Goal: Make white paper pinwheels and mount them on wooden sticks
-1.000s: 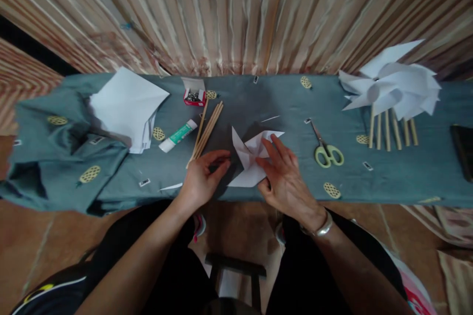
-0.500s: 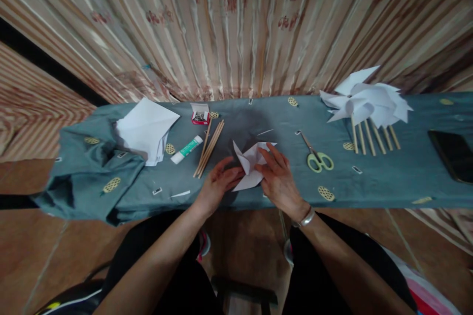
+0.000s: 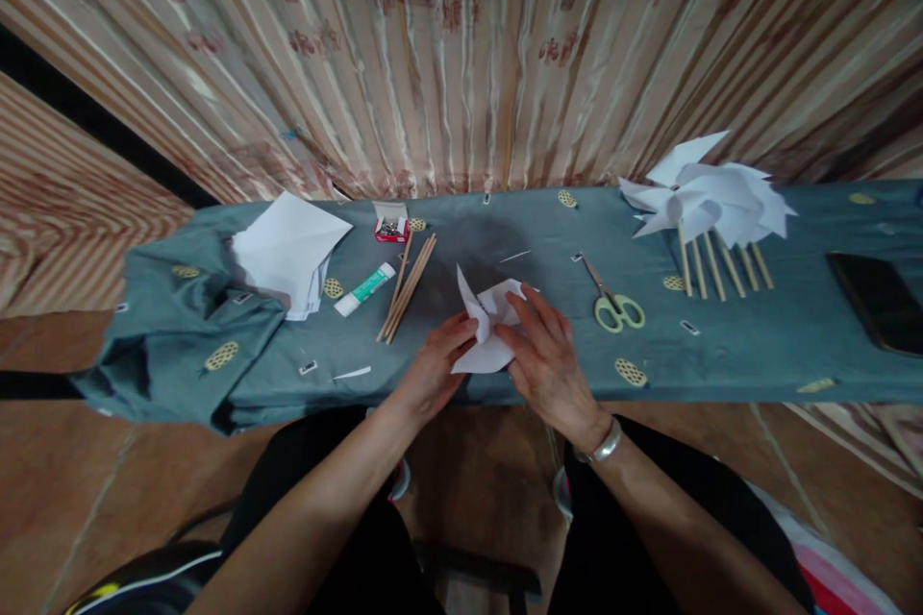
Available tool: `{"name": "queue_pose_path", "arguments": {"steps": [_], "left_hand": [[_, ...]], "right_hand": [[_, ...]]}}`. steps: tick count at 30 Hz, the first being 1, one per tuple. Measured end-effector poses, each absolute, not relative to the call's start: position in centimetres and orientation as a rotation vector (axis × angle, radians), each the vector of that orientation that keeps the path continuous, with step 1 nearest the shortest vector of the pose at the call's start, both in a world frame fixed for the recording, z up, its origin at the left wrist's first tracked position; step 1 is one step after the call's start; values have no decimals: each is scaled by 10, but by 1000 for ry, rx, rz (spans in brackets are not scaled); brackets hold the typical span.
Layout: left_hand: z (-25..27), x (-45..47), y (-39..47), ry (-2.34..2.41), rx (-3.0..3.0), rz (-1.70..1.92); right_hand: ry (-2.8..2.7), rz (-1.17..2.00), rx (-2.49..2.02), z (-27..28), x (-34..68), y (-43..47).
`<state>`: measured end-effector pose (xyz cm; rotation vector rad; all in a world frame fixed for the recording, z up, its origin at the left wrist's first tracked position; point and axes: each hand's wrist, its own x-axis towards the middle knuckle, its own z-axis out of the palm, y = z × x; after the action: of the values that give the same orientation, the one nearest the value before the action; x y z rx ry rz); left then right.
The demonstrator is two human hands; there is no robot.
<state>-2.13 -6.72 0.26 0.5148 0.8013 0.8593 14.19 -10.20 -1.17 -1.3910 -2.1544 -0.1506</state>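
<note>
A white paper pinwheel [image 3: 485, 354], partly folded with one blade standing up, is between my hands near the table's front edge. My left hand [image 3: 436, 363] grips its left side, thumb on the paper and fingers underneath. On the right side, my right hand [image 3: 544, 356] holds the paper with bent fingers, some of them hidden. To the left lie several wooden sticks [image 3: 411, 293], a glue stick [image 3: 364, 289] and a small red box [image 3: 391, 228] of metal pins or tacks. Scissors [image 3: 614, 304] with green handles rest to the right.
A stack of white paper squares [image 3: 288, 250] lies at the left of the cloth-covered table [image 3: 534, 221]. Several finished pinwheels [image 3: 710, 197] on sticks are piled at the back right. A dark phone [image 3: 876, 298] lies at the right end. Behind hangs a curtain [image 3: 461, 67].
My left thumb has come up onto the pinwheel's left blade, and that hand now grips the paper. The paper's lower part looks more curved. My right hand stays about where it was.
</note>
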Motion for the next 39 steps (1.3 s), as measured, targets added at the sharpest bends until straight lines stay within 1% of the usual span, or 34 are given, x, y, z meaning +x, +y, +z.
{"name": "queue_pose_path", "arguments": {"steps": [4, 9, 18, 25, 32, 39], "left_hand": [[9, -17, -68, 791, 506, 858], [14, -14, -66, 783, 555, 817], [17, -15, -62, 800, 619, 823], [20, -16, -63, 809, 672, 869], [16, -13, -65, 892, 739, 942], [10, -8, -63, 942, 868, 1020]], "right_hand": [[-2166, -271, -1371, -5, 143, -107], [-2146, -286, -1401, 2, 146, -110], [-2203, -199, -1515, 7, 144, -122], [-2237, -117, -1510, 12, 143, -128], [-2229, 36, -1497, 20, 146, -134], [-2167, 93, -1442, 23, 148, -135]]}}
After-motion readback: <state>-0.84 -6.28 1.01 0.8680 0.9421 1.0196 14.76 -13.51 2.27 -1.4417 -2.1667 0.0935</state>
